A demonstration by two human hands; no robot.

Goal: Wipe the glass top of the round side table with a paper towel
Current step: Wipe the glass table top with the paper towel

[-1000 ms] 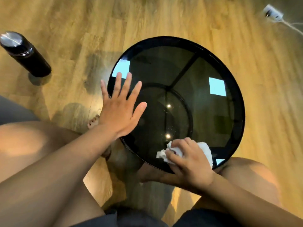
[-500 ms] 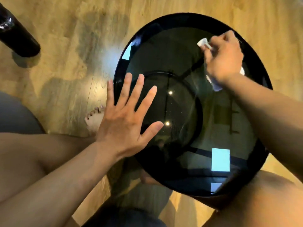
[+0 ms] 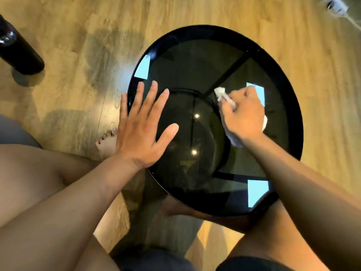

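Right hand (image 3: 244, 116) clenched around paper towel (image 3: 221, 94), pressed on glass bench (image 3: 195, 55); left hand (image 3: 140, 130) flat, fingers spread wide at left rim.

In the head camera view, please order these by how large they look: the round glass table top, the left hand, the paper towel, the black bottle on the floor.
1. Glass table top.
2. Left hand, flat on the glass.
3. Black bottle is unsure: the frame edge cuts it off.
4. Paper towel, mostly hidden under the right hand.
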